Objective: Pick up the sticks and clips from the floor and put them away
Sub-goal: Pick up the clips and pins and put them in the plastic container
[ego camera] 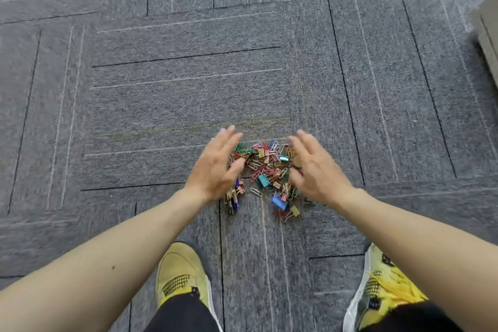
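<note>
A heap of coloured paper clips and binder clips [265, 170] lies on the grey carpet in front of me. My left hand [217, 166] is at the heap's left side, fingers straight and palm turned inward. On the other side my right hand [314, 167] mirrors it, fingers extended toward the heap. Both hands flank the pile and hold nothing. One single paper clip [251, 120] lies apart, just beyond the heap. A blue binder clip [279, 201] sits at the heap's near edge. No sticks are visible.
Grey carpet tiles [175, 94] with dark and light lines cover the floor. My two yellow shoes [183, 275] stand close below the heap. A beige piece of furniture [489, 35] juts in at the right edge.
</note>
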Tool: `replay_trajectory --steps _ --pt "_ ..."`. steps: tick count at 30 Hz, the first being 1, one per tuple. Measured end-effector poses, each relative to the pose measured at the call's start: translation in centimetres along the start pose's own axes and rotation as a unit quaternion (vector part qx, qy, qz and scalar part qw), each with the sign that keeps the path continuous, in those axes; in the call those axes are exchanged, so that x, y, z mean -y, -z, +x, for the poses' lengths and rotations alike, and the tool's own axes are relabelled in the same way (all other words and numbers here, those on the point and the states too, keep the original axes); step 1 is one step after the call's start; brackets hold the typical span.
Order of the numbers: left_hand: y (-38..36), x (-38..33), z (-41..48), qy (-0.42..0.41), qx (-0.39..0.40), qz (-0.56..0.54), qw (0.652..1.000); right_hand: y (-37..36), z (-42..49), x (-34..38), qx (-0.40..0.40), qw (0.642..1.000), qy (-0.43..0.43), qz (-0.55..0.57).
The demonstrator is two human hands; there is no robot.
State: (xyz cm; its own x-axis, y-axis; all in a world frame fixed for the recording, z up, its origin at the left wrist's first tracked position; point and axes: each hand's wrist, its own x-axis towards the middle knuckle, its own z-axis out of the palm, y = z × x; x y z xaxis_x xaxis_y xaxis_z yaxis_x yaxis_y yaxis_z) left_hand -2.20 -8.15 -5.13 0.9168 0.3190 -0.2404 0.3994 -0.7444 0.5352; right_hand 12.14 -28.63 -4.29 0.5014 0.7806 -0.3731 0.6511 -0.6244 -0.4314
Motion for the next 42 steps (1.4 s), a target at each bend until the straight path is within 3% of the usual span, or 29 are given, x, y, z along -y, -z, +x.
replay_trajectory --steps 2,4,10,12,14,15,16,17,19,20,21,28,33,35,38,42 --pt "-0.7 0.7 -1.8 0.108 -0.012 0.008 0.994 -0.6 -1.1 0.1 0.006 0.995 -0.100 0.022" --pt "-2.0 0.7 -3.7 0.154 0.024 -0.005 0.988 -1.5 -2.3 0.4 0.054 0.987 -0.148 0.042" --pt "-5.4 -3.3 -5.8 0.061 0.054 -0.083 0.993 -2.6 -4.0 2.9 0.097 0.984 -0.068 0.136" --pt "-5.1 -3.6 -5.4 0.042 0.064 -0.065 0.995 -2.5 -4.2 2.7 0.024 0.993 -0.059 0.103" --pt "-4.2 -2.9 -5.4 -0.001 0.011 0.014 1.000 -1.9 -4.4 2.0 -0.084 0.994 -0.055 0.042" --pt "-3.7 -2.4 -5.5 -0.030 -0.030 0.038 0.998 -1.5 -4.5 1.6 -0.075 0.996 -0.047 0.032" --pt "-3.1 -1.9 -5.8 -0.052 -0.032 0.042 0.997 -1.1 -4.6 1.3 -0.012 0.998 -0.036 0.051" --pt "-2.6 -1.5 -6.1 -0.065 0.020 0.029 0.997 -1.0 -4.8 0.9 0.088 0.993 -0.023 0.070" --pt "-2.2 -1.3 -6.9 -0.074 0.235 0.014 0.969 -1.1 -5.2 0.5 0.265 0.961 0.016 0.073" --pt "-2.2 -1.5 -7.1 -0.080 0.326 0.022 0.942 -1.3 -5.4 0.5 0.303 0.951 0.033 0.058" --pt "-2.5 -1.6 -7.3 -0.089 0.367 0.036 0.925 -1.5 -5.5 0.5 0.311 0.949 0.047 0.041" --pt "-3.5 -3.5 -4.7 -0.070 0.203 -0.021 0.976 -1.7 -3.7 2.0 0.156 0.982 0.064 0.081" --pt "-0.2 -1.5 -4.3 -0.038 0.066 0.025 0.997 0.1 -3.8 -0.3 -0.018 0.994 -0.089 0.062" --pt "0.9 0.4 -4.7 0.019 0.092 0.062 0.994 0.3 -4.2 -1.8 -0.030 0.987 -0.156 0.025" --pt "1.2 1.6 -5.1 0.076 0.178 0.109 0.975 0.0 -4.8 -3.3 0.014 0.973 -0.227 -0.029" --pt "0.0 0.8 -5.0 0.074 0.145 0.075 0.984 -0.2 -5.1 -3.4 0.010 0.966 -0.257 0.021"
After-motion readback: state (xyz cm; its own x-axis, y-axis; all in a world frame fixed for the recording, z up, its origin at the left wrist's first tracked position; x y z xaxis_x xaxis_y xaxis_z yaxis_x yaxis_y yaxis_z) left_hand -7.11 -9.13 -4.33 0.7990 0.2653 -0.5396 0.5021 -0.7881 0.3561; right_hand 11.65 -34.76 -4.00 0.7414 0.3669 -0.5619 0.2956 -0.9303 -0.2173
